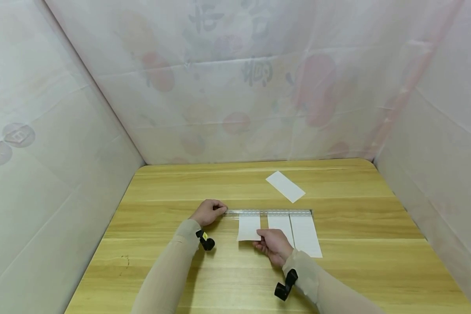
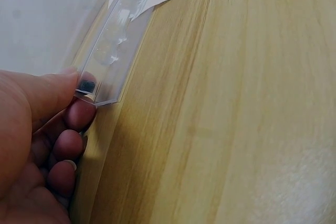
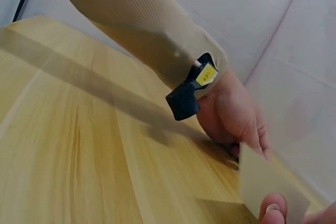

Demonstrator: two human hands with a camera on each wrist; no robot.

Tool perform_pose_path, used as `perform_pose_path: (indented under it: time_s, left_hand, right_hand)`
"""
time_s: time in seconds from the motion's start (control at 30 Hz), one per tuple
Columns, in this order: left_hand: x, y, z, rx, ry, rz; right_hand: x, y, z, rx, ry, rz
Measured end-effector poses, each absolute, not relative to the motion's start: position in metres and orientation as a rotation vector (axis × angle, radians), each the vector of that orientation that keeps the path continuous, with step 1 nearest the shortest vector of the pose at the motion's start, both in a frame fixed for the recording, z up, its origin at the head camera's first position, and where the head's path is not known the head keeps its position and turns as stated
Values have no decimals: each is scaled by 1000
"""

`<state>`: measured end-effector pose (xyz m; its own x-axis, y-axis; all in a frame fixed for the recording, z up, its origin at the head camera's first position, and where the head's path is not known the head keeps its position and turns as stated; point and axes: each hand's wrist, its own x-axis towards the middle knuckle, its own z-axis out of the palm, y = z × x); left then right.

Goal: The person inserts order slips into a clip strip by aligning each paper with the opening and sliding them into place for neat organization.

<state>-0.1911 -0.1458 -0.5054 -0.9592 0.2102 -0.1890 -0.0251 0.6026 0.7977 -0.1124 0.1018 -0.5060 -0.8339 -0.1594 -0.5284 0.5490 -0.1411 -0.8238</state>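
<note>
My left hand (image 1: 206, 213) pinches the left end of a long clear plastic strip (image 1: 264, 213). In the left wrist view, thumb and fingertips grip that end of the strip (image 2: 107, 59), with a small dark spot showing through it. Between thumb and fingers, my right hand (image 1: 274, 246) holds the lower right corner of a white paper card (image 1: 249, 229). The card's top edge lies at the strip; whether it is tucked inside, I cannot tell. Further right, two more white cards (image 1: 280, 224) (image 1: 307, 235) hang from the strip side by side.
A loose white card (image 1: 285, 186) lies slanted on the wooden table (image 1: 357, 218) behind the strip. Pale printed fabric walls (image 1: 235, 100) enclose the table's back and sides. Black wrist cameras (image 1: 286, 285) are strapped to both sleeves.
</note>
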Motion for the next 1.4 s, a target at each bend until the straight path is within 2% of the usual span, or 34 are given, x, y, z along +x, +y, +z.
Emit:
perform_pose_path:
  time_s: [1.4]
  left_hand:
    - [-190, -144, -502, 166, 2599, 1256]
  right_hand:
    - [-113, 102, -508, 445, 1730, -2004]
